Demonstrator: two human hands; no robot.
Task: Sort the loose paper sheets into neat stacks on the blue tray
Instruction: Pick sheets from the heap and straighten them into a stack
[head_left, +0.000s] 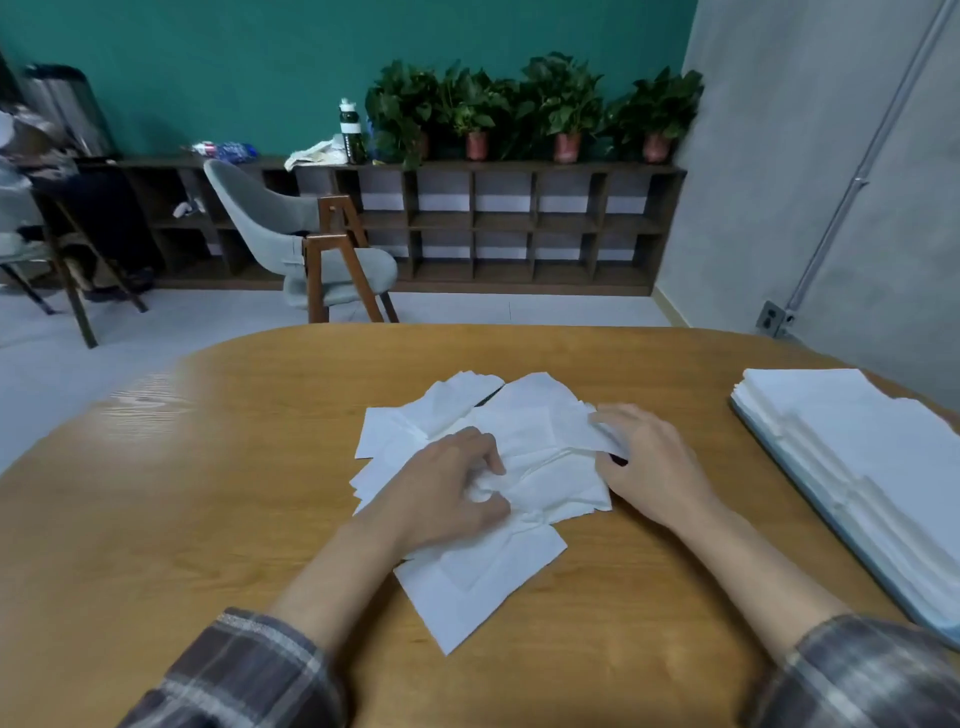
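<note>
As you faced the wooden table (208, 467), the loose paper sheets (535, 410) lay in a ragged, overlapping heap at its middle, well apart from the blue tray (940, 629) at the table's right edge. Your left hand (447, 488) rested on the heap with its fingers curled, bunching a crumpled fold of paper between thumb and fingertips. Your right hand (649, 462) sat at the heap's right side, thumb and fingers closed narrowly on the edge of one sheet. On the tray, neat stacks (852, 426) of white sheets lay in stepped rows, covering nearly all of it. Your plaid sleeves (244, 675) ended well short of the wrists.
</note>
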